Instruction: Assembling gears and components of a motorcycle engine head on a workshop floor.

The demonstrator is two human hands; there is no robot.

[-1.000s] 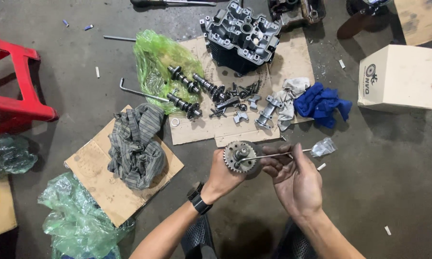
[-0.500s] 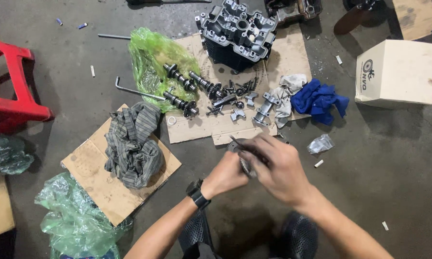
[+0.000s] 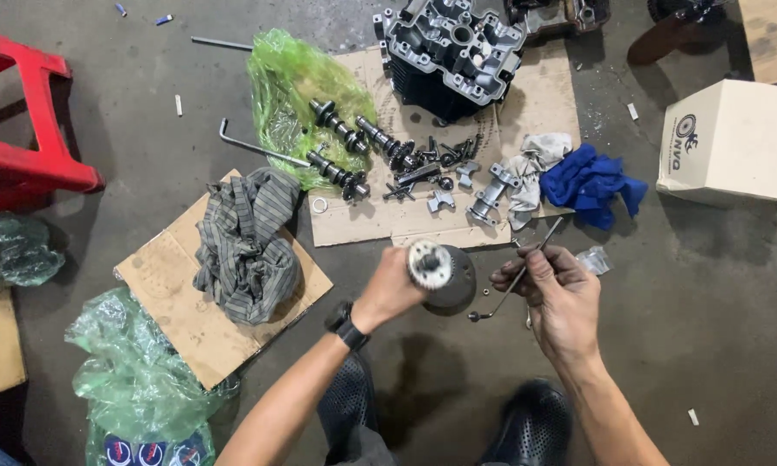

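Part in hand: a round, toothed metal assembly [image 3: 430,264] with a dark drum behind it is held above the concrete floor [image 3: 716,345], just below the front edge of the cardboard sheet [image 3: 406,226].
Left hand: the left hand [image 3: 390,289] is wrapped around the assembly's side, fingers clamped on it, toothed face turned up toward the camera.
Right hand: the right hand [image 3: 554,293] has its fingers closed together on a thin bent metal tool [image 3: 516,281], whose hooked end hangs just right of the assembly, not touching it.
Doing it well: the grip on the assembly looks firm; keeping the face level and bringing the tool tip in slowly would probably help avoid slipping off the teeth.
Loose parts: camshafts [image 3: 345,151], small brackets and bolts lie on the cardboard, so anything removed could be set there rather than on the floor.
Around: a cylinder head [image 3: 453,43] sits at the cardboard's far end, a blue rag [image 3: 589,183] to the right, a striped cloth [image 3: 246,242] to the left.
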